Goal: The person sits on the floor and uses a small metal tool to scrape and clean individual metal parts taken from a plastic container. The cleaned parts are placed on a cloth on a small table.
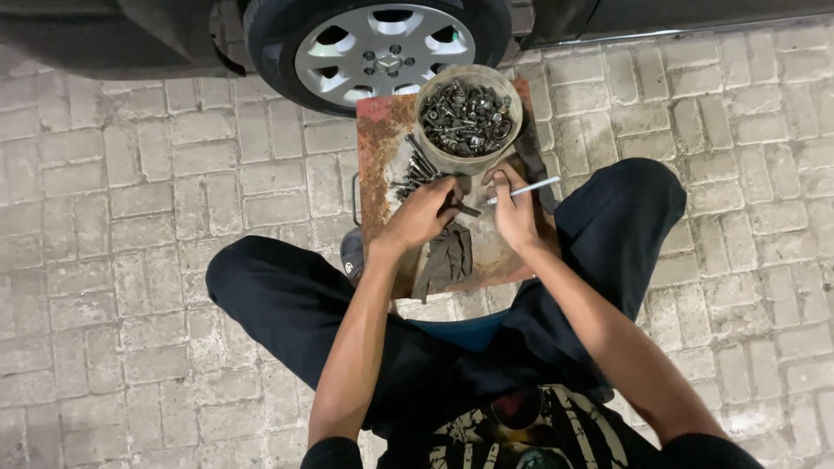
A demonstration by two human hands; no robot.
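Note:
I sit cross-legged on paving with a rusty metal plate (382,130) in front of me. My left hand (421,213) grips a dark bolt (465,208) over the plate, beside a row of loose bolts (415,169). My right hand (514,213) holds a thin white stick-like tool (534,188) whose tip points toward the bolt. A round tan bowl (432,149) full of nuts, bolts and washers stands at the plate's far end. A dark rag (447,256) lies on the plate below my hands.
A car wheel (382,48) with a silver rim stands just beyond the bowl, under the dark car body. Grey brick paving (139,174) spreads on both sides. My knees in dark trousers flank the plate.

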